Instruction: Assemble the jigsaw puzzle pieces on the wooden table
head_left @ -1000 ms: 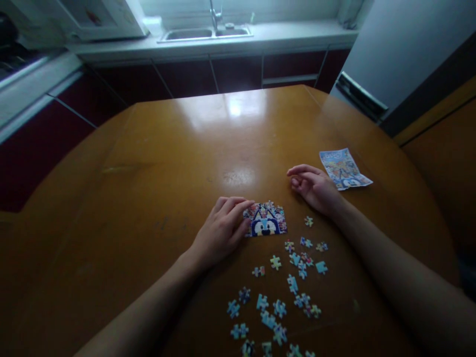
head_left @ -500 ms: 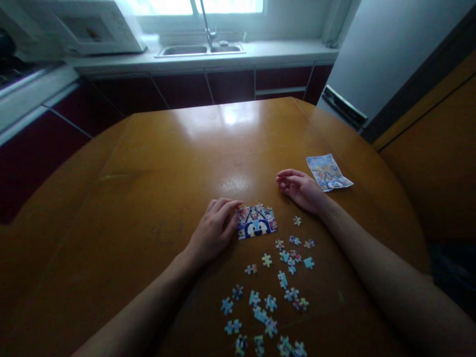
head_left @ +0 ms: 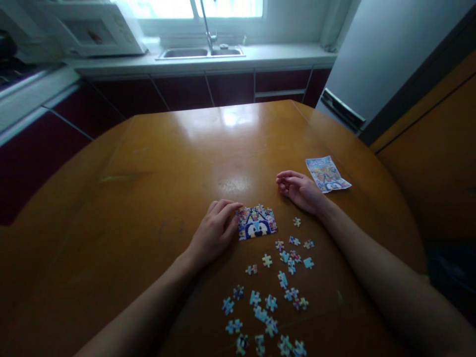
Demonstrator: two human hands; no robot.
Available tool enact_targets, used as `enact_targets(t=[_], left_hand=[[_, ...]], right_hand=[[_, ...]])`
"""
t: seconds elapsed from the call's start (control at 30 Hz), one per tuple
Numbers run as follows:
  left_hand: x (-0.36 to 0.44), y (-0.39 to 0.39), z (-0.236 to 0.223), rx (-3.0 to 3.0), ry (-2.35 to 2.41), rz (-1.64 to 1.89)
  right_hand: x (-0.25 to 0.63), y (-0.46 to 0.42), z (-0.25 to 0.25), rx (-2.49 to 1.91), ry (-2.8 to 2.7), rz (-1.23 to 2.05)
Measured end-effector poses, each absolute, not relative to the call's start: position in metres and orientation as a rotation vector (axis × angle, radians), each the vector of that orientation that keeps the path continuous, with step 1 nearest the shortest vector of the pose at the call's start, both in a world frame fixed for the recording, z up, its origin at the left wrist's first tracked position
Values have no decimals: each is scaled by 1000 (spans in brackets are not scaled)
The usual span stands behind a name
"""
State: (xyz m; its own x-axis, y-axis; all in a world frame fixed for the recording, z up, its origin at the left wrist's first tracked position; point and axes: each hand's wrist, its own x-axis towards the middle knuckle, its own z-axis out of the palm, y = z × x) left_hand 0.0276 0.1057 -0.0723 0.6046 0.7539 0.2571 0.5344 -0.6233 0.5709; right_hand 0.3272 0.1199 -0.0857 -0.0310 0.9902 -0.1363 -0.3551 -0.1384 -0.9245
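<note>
A partly assembled jigsaw puzzle with a blue dog's face lies flat on the wooden table; its upper edge is jagged. My left hand rests at its left side, fingers stretched out, the index fingertip at the puzzle's upper left corner. Beyond the puzzle to the right, my right hand lies on its side with loosely bent fingers and nothing visible in them. One loose puzzle piece sits between that hand and the puzzle. Several more pieces, such as a yellowish piece, are scattered nearer to me, between my forearms.
A creased picture sheet showing the same dog lies just past my right wrist. The table has a rounded edge. Behind it stand a counter with a sink, a white microwave and, on the right, a fridge.
The camera view has tipped up very slightly. Both hands, the puzzle and the loose pieces stay in place.
</note>
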Motion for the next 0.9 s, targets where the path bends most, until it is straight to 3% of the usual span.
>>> enact_targets(t=[0.6, 0.9], left_hand=[[29, 109, -77, 2347, 1012, 752], [30, 109, -76, 2333, 999, 792]], right_hand=[[324, 120, -87, -1015, -800, 1433], [308, 76, -37, -1337, -1298, 947]])
